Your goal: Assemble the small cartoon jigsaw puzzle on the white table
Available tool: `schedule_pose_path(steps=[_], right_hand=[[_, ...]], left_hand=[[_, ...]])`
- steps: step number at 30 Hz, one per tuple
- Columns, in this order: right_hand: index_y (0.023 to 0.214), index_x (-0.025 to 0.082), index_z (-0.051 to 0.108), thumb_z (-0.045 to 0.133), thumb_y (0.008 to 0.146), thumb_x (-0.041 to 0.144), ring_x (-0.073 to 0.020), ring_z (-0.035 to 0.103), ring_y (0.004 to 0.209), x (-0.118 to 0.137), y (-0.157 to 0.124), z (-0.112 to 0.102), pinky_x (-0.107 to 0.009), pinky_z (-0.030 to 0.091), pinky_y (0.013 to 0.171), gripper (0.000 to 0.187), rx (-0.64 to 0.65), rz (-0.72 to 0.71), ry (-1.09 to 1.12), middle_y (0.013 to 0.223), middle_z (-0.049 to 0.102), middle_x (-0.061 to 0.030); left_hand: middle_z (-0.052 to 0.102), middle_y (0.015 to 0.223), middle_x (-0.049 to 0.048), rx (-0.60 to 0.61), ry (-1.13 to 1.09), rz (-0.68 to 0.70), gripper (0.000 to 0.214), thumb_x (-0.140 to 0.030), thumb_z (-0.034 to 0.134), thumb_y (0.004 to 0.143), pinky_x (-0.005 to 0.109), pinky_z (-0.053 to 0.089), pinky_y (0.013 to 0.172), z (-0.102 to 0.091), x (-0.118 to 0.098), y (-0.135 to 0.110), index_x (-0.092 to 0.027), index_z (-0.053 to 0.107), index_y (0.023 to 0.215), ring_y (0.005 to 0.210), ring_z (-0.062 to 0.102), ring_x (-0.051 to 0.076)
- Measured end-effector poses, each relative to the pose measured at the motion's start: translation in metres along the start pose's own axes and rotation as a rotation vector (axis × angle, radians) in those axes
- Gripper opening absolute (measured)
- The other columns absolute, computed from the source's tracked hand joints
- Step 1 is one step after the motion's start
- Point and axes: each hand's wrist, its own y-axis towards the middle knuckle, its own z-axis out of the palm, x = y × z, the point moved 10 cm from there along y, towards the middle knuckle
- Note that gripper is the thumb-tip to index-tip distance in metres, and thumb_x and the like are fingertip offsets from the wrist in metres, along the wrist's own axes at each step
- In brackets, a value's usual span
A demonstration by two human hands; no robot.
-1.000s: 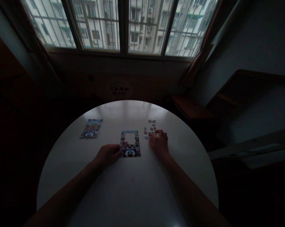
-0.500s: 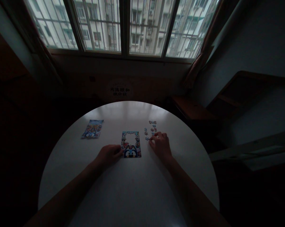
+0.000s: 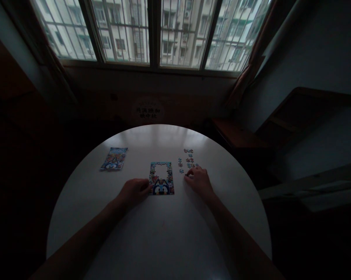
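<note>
A small jigsaw puzzle (image 3: 161, 178) lies in the middle of the round white table (image 3: 160, 233), its upper centre unfilled and a blue cartoon figure at its bottom. My left hand (image 3: 133, 190) rests curled against the puzzle's lower left edge, fingertips touching it. My right hand (image 3: 200, 180) lies just right of the puzzle with its fingers pinched together at the near end of several loose puzzle pieces (image 3: 188, 159). What the pinch holds is too small and dark to name.
A colourful printed picture card (image 3: 114, 158) lies on the table's left. A barred window (image 3: 152, 31) fills the far wall. Dark wooden furniture (image 3: 294, 116) stands to the right, close to the table's edge. The room is dim.
My right hand has drawn back a little toward me and to the right from the loose pieces. The left hand has stayed at the puzzle's edge.
</note>
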Motion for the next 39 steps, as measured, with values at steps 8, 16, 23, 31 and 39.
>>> schedule_pose_path(steps=[8,16,23,31,39], right_hand=[[0.082,0.016,0.063,0.059,0.067,0.013,-0.0145,0.056,0.067,-0.005,0.005,0.01,-0.028,0.043,0.067,0.016,0.036,0.045,0.415,0.072,0.062,-0.0021],[0.084,0.015,0.07,0.071,0.062,0.034,-0.0154,0.063,0.064,0.019,-0.006,0.043,-0.029,0.05,0.063,0.029,0.218,0.169,1.188,0.073,0.069,-0.005],[0.075,0.015,0.072,0.082,0.05,0.035,-0.0192,0.068,0.066,0.015,-0.011,0.06,-0.036,0.057,0.073,0.034,0.277,0.332,1.419,0.072,0.073,-0.0064],[0.072,0.014,0.07,0.082,0.049,0.032,-0.0211,0.07,0.07,0.011,-0.012,0.069,-0.037,0.057,0.076,0.032,0.283,0.4,1.446,0.071,0.072,-0.0072],[0.073,0.015,0.068,0.079,0.054,0.033,-0.0188,0.069,0.065,0.019,-0.012,0.061,-0.033,0.057,0.068,0.029,0.295,0.305,1.41,0.069,0.072,-0.0051]], left_hand=[[0.048,0.057,-0.0021,-0.01,0.009,-0.002,0.035,-0.04,0.039,0.086,0.024,0.02,0.053,0.0,0.0,0.0,-0.018,0.054,0.063,0.053,0.038,0.01],[0.049,0.058,-0.0021,-0.006,-0.012,0.026,0.034,-0.04,0.041,0.086,0.023,0.02,0.053,0.001,0.0,0.0,-0.017,0.053,0.063,0.053,0.039,0.01],[0.047,0.057,-0.0024,-0.005,-0.013,0.031,0.034,-0.039,0.041,0.086,0.023,0.02,0.053,0.001,-0.001,-0.001,-0.017,0.052,0.063,0.052,0.038,0.009],[0.048,0.057,-0.0029,-0.008,-0.01,0.027,0.034,-0.04,0.042,0.085,0.023,0.02,0.053,0.002,0.001,0.0,-0.017,0.054,0.064,0.053,0.038,0.009],[0.05,0.058,-0.0024,-0.02,-0.002,0.001,0.034,-0.04,0.042,0.085,0.023,0.021,0.052,0.0,0.001,0.0,-0.017,0.055,0.063,0.053,0.039,0.009]])
